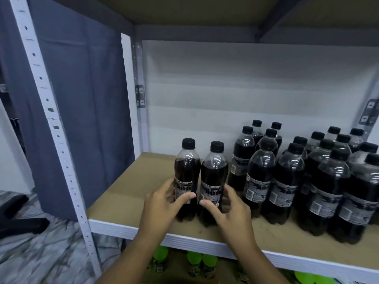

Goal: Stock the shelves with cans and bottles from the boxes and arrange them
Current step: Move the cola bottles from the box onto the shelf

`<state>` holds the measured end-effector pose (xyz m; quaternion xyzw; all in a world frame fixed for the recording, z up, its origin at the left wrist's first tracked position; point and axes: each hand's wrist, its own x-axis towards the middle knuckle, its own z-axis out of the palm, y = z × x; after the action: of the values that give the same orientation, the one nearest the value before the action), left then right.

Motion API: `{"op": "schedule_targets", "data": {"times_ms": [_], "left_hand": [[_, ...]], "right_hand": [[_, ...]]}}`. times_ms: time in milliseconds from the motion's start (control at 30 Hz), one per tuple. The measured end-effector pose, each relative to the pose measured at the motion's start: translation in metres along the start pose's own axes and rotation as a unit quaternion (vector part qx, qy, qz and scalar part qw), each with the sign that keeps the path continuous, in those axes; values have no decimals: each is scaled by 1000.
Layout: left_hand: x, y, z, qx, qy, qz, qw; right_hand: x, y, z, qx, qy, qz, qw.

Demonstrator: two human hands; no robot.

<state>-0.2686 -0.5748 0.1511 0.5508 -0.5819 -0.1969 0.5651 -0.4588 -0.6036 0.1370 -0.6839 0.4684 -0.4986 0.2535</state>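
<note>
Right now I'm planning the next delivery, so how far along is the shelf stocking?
Done: a block of dark bottles stands at the shelf's right. In hand: the left hand and right hand each grip one more bottle. Left: the shelf's bare left part; the boxes are out of view.

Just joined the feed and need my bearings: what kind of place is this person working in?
Likely a stockroom or shop storage area. Metal rack shelving with slotted uprights carries a board shelf holding many identical dark cola bottles, green-capped bottles stand on the level below, and a grey curtain hangs beside the rack.
</note>
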Motion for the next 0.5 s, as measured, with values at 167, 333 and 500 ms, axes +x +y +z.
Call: {"op": "schedule_targets", "data": {"times_ms": [167,333,500], "left_hand": [[51,-30,2,3,22,-10,1000],[109,-70,-12,8,62,-24,998],[167,-103,-28,30,99,-20,994]], "right_hand": [[54,16,36,-13,-5,16,1000],[125,33,100,12,-34,21,999],[183,41,156,32,-48,-22,998]]}}
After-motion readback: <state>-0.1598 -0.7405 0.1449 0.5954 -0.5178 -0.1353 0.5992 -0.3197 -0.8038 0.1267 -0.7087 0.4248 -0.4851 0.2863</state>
